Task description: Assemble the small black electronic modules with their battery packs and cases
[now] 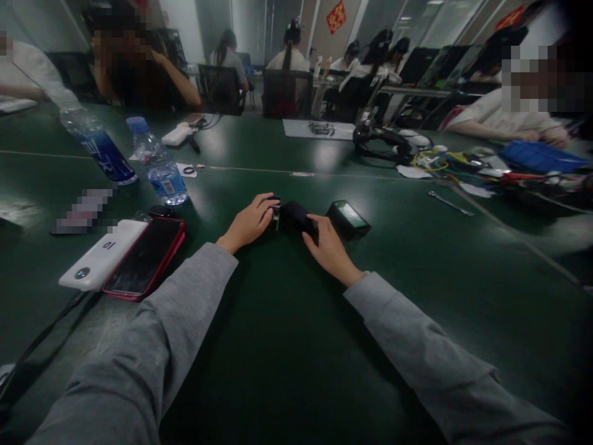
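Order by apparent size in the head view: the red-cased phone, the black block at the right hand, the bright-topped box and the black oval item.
1. Red-cased phone
2. Black block and bright-topped box: too alike to rank
3. Black oval item

Set on the wearer's head, facing forward and down over the green table (287, 358), near the left hand (250, 222) and right hand (331, 247), reaching far chairs (287, 91).

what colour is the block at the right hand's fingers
The block is black, seen best in the head view, the only one.
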The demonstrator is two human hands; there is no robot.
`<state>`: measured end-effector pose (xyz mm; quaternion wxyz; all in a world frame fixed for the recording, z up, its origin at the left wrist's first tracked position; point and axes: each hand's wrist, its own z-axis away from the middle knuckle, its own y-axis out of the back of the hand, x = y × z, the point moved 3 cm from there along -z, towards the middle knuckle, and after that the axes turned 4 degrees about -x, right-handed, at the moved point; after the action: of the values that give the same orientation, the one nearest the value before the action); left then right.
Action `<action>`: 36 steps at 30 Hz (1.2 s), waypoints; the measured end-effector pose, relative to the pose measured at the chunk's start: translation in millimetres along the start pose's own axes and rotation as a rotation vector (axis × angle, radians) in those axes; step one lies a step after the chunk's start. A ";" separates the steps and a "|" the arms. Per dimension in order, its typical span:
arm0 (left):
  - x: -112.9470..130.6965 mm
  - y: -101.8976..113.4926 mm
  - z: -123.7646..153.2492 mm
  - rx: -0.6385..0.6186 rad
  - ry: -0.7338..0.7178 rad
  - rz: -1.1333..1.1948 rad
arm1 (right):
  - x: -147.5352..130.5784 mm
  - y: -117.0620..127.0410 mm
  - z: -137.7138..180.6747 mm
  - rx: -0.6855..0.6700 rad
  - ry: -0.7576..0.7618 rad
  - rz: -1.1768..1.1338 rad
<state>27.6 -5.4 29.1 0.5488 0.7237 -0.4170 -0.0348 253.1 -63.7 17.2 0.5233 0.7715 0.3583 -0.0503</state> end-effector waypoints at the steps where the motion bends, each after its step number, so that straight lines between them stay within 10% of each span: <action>1: 0.1 0.2 0.1 0.000 0.000 0.000 | -0.5 0.3 0.1 -0.004 -0.003 0.000; 36: 1.1 0.4 0.0 0.003 -0.006 -0.017 | 0.5 0.1 0.2 0.001 -0.004 0.004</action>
<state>28.1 -6.2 29.9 0.5461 0.7281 -0.4123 -0.0409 253.6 -63.6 16.9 0.5239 0.7723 0.3556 -0.0511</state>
